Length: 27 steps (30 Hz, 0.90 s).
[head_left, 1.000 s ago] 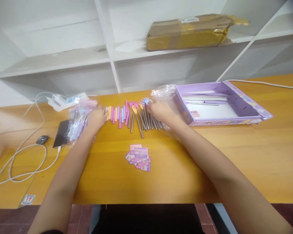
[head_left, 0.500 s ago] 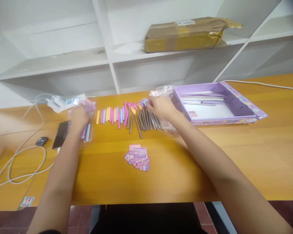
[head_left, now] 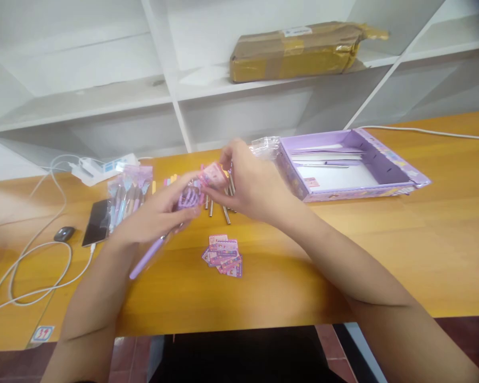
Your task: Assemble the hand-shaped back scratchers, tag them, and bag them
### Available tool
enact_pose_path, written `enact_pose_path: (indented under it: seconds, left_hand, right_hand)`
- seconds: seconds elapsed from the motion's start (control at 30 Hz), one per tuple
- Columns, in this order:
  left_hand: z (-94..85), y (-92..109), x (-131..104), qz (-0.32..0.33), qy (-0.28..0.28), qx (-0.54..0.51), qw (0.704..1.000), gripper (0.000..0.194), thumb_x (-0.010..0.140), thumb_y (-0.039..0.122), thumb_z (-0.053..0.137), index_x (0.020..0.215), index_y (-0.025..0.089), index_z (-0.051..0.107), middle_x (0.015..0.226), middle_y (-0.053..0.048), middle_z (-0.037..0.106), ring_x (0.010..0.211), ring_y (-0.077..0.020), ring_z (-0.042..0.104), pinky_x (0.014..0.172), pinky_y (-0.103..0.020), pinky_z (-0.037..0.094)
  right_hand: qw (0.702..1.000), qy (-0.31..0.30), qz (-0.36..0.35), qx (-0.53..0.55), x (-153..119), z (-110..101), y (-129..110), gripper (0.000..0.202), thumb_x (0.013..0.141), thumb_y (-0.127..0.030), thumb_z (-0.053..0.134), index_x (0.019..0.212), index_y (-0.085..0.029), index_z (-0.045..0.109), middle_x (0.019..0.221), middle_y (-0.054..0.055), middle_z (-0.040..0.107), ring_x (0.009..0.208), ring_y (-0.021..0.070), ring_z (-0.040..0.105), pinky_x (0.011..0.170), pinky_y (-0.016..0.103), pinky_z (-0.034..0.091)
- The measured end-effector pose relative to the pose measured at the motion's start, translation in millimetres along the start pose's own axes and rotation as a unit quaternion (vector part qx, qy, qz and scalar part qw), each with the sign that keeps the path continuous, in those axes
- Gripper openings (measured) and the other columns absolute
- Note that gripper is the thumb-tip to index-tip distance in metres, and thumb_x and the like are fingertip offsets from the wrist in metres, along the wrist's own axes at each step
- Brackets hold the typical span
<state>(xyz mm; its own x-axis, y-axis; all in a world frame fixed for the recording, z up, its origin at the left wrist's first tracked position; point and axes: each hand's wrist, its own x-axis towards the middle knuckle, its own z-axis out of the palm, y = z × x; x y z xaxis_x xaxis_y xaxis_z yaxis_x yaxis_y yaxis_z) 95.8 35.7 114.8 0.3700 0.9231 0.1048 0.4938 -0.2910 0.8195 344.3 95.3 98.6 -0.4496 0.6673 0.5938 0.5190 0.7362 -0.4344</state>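
Observation:
My left hand (head_left: 159, 210) is closed around a purple back scratcher (head_left: 148, 259), its claw-shaped head between thumb and fingers and its handle slanting down to the left. Shiny clear plastic appears to surround the head. My right hand (head_left: 251, 181) pinches a pink printed card (head_left: 214, 176) at the top of this plastic; whether the card is inside cannot be made out. Beneath and behind my hands lie metal rods (head_left: 227, 214) of other back scratchers, mostly hidden. A loose pile of pink and purple cards (head_left: 223, 255) lies nearer me on the table.
Several bagged back scratchers (head_left: 127, 194) lie at left beside a phone (head_left: 95, 223), a black mouse (head_left: 64, 233), white cables and a power strip (head_left: 104, 167). To the right stands a purple box (head_left: 383, 192) with papers. A taped parcel (head_left: 295, 53) rests on the shelf.
My left hand has moved right from the bagged back scratchers, and now a purple one is in it. My right hand has shifted slightly left to meet it, pinching a pink card.

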Motion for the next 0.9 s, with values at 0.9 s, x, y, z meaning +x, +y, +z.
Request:
enact_pose_path:
  seconds: [0.9]
  left_hand:
    - [-25.9, -11.6, 11.9, -0.021, 0.065, -0.076, 0.995, 0.030, 0.098, 0.038, 0.078, 0.121, 0.028, 0.061, 0.064, 0.007, 0.049, 0.047, -0.0100, 0.044, 0.045, -0.026, 0.035]
  right_hand:
    - [0.900, -0.397, -0.024, 0.176, 3.9, 22.4, 64.4, 0.040, 0.093, -0.050, 0.087, 0.072, -0.019, 0.073, 0.061, -0.004, 0.064, 0.055, 0.0112, 0.053, 0.055, 0.027, 0.041]
